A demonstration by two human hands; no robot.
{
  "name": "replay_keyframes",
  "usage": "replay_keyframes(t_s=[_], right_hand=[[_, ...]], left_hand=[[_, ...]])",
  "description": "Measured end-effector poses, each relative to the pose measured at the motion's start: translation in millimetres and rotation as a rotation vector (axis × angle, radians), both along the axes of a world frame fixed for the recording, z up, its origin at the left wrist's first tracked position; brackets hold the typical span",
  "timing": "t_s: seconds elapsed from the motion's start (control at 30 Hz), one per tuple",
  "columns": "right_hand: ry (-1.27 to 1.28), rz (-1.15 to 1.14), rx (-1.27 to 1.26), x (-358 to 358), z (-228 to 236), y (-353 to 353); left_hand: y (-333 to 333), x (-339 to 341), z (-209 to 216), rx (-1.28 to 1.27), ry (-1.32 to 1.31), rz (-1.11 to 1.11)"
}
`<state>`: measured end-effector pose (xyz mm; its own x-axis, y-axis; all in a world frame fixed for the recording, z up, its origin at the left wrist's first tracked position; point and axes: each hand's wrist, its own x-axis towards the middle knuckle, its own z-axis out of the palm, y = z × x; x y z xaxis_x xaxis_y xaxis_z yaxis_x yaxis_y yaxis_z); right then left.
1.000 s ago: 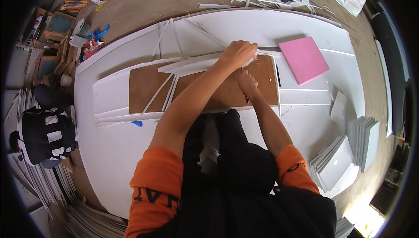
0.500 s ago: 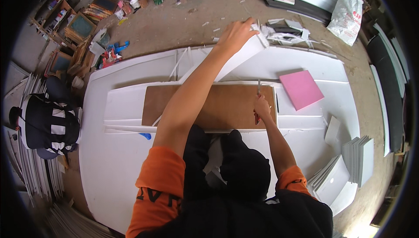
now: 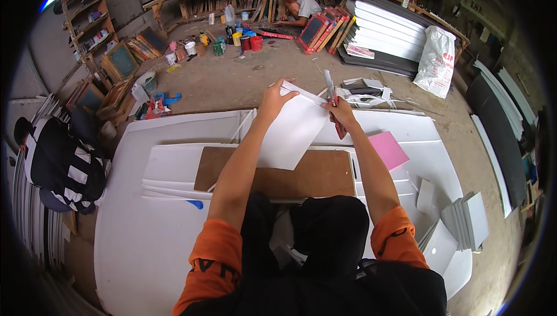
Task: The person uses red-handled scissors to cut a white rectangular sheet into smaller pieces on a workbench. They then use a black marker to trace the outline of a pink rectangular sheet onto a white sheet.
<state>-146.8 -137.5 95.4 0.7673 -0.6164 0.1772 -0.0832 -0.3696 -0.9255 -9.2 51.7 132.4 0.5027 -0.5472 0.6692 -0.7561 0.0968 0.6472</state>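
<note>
My left hand (image 3: 277, 102) grips the upper left edge of a small stack of white sheets (image 3: 293, 133), thumb on top. The stack is tilted up, its lower end over a brown board (image 3: 331, 171). In my right hand (image 3: 342, 112) is a red-handled utility knife (image 3: 333, 98), its blade pointing away from me. That hand's fingers also meet the stack's upper right corner. Brown board and white strips lie on a large white sheet (image 3: 151, 246) beneath me.
A pink square (image 3: 387, 149) lies right of the brown board. Grey-white panels (image 3: 464, 220) are piled at the near right. White offcuts (image 3: 368, 93) litter the floor beyond. Another person (image 3: 299, 6) crouches at the back near paint pots (image 3: 243, 40); a black-and-white backpack (image 3: 64, 162) is at left.
The stack has come nearer and is raised in front of me. My right hand, with the knife, has moved up and away from the brown board to its corner. The view has tilted upward.
</note>
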Motion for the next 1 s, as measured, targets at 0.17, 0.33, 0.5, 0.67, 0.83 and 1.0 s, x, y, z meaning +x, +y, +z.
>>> replay_keyframes(t_s=[0.17,0.33,0.5,0.67,0.83,1.0], right_hand=[[0.053,-0.334,0.028,13,-30,3],[0.185,-0.234,0.191,-1,-71,9],[-0.007,-0.01,0.396,2,-57,31],[-0.156,-0.06,0.495,13,-31,50],[-0.248,-0.153,0.439,12,-19,50],[-0.264,-0.007,0.323,5,-15,56]], left_hand=[[34,12,-15,-0.029,0.003,0.124],[70,24,-32,0.009,0.146,0.195],[71,22,-26,-0.02,0.265,0.15],[64,16,-20,-0.135,0.471,0.075],[61,22,-20,-0.088,0.157,0.216],[37,-1,-7,0.111,-0.417,0.041]])
